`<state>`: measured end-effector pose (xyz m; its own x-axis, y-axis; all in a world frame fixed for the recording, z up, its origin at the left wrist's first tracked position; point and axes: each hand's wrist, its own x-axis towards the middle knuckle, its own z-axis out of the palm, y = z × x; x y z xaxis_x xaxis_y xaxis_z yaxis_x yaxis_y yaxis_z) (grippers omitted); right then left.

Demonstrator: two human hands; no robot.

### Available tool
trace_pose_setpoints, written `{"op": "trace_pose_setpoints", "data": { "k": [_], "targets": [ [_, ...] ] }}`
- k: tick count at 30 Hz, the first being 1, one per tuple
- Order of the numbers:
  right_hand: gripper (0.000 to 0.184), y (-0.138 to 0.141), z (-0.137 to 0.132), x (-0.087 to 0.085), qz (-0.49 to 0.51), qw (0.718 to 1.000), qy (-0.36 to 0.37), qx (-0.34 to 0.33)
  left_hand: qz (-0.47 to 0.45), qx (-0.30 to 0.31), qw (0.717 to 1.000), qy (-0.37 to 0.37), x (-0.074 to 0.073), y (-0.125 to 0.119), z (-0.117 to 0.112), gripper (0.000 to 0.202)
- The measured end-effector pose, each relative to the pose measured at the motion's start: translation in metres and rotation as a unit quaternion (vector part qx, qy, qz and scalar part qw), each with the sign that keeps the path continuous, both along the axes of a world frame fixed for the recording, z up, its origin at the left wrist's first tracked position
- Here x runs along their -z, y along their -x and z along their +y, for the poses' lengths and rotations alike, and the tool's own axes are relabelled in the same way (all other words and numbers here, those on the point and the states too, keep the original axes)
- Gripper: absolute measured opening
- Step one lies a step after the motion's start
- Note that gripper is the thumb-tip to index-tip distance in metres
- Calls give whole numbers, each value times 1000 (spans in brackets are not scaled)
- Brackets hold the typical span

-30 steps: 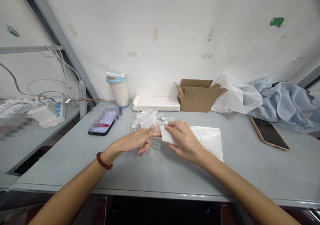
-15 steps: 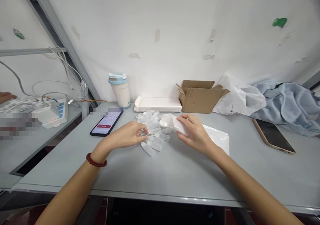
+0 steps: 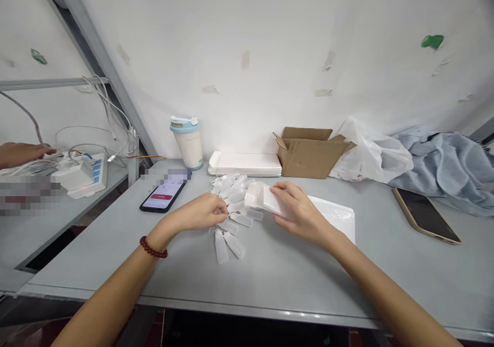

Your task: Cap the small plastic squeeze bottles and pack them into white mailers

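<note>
My left hand point(image 3: 206, 211) is closed in a pinch at the left side of a pile of translucent plastic pieces point(image 3: 241, 219) with thin loops. Its fingertips hide whatever is between them. Two of those pieces lie fanned out below that hand, toward the front edge. My right hand point(image 3: 299, 208) grips a narrow white box point(image 3: 272, 201), its open flap end pointing left over the pile. Beneath and right of that hand, a shiny white sheet or bag point(image 3: 339, 217) lies flat on the grey table point(image 3: 293, 280).
A phone point(image 3: 164, 192) lies left, near a lidded cup point(image 3: 188, 143). White flat boxes point(image 3: 247, 164), a cardboard box point(image 3: 306, 154), a plastic bag point(image 3: 368, 154) and blue cloth point(image 3: 440, 164) line the back. Another phone point(image 3: 426, 215) lies right. Another person's hand point(image 3: 23, 154) is by a power strip point(image 3: 90, 174).
My left fingers have closed from an open pinch. Several translucent pieces have shifted, two now nearer the front edge. The narrow white box has tilted slightly, and the other person's hand reaches further in.
</note>
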<state>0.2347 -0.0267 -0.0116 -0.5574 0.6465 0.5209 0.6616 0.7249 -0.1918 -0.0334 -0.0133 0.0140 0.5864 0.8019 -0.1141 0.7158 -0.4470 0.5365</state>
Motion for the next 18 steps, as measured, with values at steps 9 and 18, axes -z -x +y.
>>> {"op": "trace_pose_setpoints", "data": {
  "k": [9,18],
  "targets": [
    [49,3,0,1,-34,999,-30,9,-175,-153,970,-68,-17,-1,-8,16],
    [50,9,-5,1,-49,999,-18,-1,-148,-91,983,-55,-9,-11,-10,16]
  ]
}}
